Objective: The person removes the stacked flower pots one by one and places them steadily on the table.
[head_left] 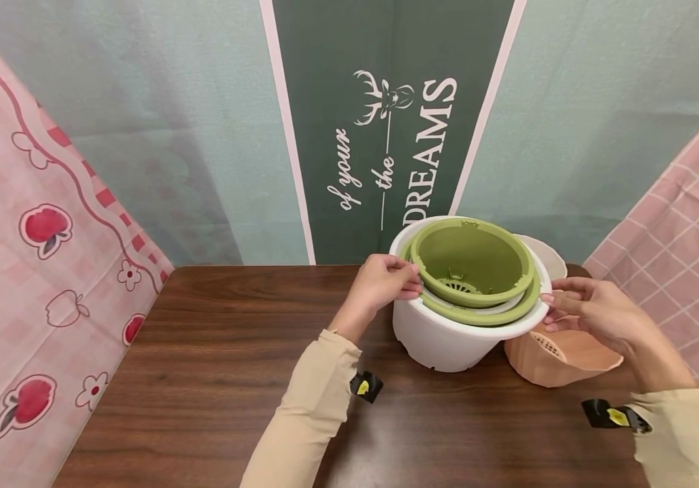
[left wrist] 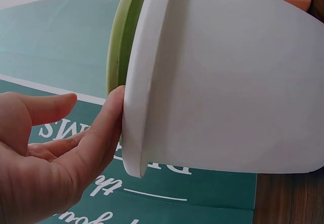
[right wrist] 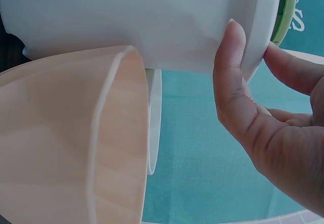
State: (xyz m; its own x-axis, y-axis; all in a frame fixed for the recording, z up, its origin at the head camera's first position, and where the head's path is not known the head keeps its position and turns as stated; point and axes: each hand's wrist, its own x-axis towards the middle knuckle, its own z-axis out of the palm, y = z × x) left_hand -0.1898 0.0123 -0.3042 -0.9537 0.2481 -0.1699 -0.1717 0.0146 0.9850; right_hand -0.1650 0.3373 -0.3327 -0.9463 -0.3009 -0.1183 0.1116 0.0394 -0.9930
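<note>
A large white flowerpot [head_left: 447, 342] stands on the table, with green and white pots nested inside it. The innermost green pot [head_left: 471, 254] shows a slotted bottom. At the left side of the rim, my left hand [head_left: 382, 281] touches it with nearly straight fingers; in the left wrist view the thumb [left wrist: 55, 107] stands apart from the pot. My right hand [head_left: 599, 312] pinches the rim on the right, the thumb [right wrist: 232, 57] on the white outer side and a finger over the edge. The peach flowerpot [head_left: 547, 362] sits beside the white one, under my right hand.
Behind the stack, another pale pot [head_left: 544, 254] shows partly. The brown wooden table [head_left: 233, 359] ends at a green printed curtain [head_left: 349, 102]. Pink cloths hang at both sides, the left one [head_left: 50, 298] patterned with apples.
</note>
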